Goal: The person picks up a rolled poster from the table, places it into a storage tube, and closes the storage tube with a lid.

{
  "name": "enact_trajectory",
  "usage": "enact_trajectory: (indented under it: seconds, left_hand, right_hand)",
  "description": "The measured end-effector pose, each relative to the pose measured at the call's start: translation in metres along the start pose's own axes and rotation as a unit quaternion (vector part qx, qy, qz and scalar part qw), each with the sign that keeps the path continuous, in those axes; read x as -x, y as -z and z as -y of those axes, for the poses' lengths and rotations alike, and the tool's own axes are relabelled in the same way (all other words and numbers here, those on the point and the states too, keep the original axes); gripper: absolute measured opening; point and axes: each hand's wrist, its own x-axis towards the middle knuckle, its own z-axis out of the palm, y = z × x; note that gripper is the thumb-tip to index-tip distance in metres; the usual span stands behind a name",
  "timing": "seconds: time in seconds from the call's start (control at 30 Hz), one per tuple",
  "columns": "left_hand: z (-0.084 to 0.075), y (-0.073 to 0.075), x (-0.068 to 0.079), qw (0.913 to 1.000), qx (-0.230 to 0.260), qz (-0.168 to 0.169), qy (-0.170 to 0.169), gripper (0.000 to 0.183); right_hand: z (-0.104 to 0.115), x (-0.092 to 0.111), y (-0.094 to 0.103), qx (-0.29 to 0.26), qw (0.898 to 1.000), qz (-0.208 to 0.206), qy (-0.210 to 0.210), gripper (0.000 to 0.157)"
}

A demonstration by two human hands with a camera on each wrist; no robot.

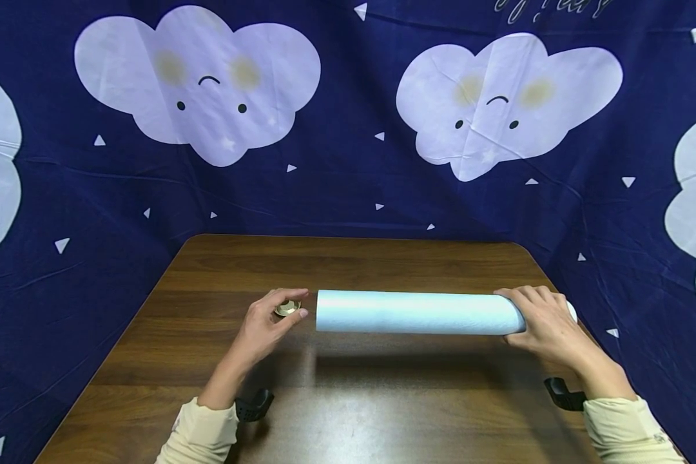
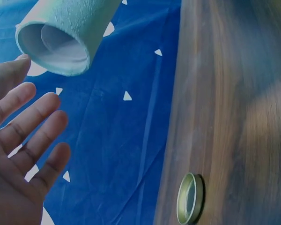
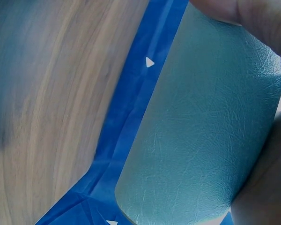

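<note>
My right hand grips a long pale-blue tube near its right end and holds it level above the table. In the right wrist view, the thumb and fingers wrap round the wrinkled surface of the tube. The left end of the tube is open, and in the left wrist view a white curved sheet shows inside. Just off that end is my left hand, fingers apart and relaxed, holding nothing. A shallow gold round lid lies on the table beyond the left hand, partly hidden by it in the head view.
The brown wooden table has rounded far corners. Close behind it and along its sides hangs a dark blue cloth printed with white clouds and triangles. A black wrist device sits at the left cuff, another black device at the right.
</note>
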Motion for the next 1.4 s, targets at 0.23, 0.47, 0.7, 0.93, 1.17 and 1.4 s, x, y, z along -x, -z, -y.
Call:
enact_trajectory:
  seconds: [0.23,0.47,0.7,0.93,1.17,1.4]
  left_hand:
    - [0.009,0.002,-0.005,0.9983,-0.027,-0.001,0.052,0.037]
    - [0.024,0.002,-0.006,0.9944,-0.051,0.007,0.093,0.043]
    - [0.036,0.003,-0.009,0.991,-0.062,0.019,0.117,0.049]
    - [0.049,0.002,-0.012,0.986,-0.078,0.037,0.142,0.054]
    - [0.061,0.0,-0.014,0.9825,-0.094,0.052,0.152,0.057]
    - [0.075,-0.001,-0.015,0.9786,-0.114,0.066,0.158,0.061]
  right_hand:
    - [-0.002,0.002,0.0,0.001,1.0,-0.01,0.003,0.076]
    - [-0.003,0.004,0.0,-0.004,1.0,-0.002,-0.004,0.077]
    - [-0.004,0.005,0.0,-0.009,1.0,-0.002,-0.006,0.074]
    - [-0.004,0.006,0.0,-0.007,1.0,0.0,-0.007,0.075]
    - [-0.004,0.007,-0.001,-0.006,1.0,0.002,-0.009,0.075]
    - [-0.004,0.007,-0.001,-0.006,1.0,0.003,-0.012,0.075]
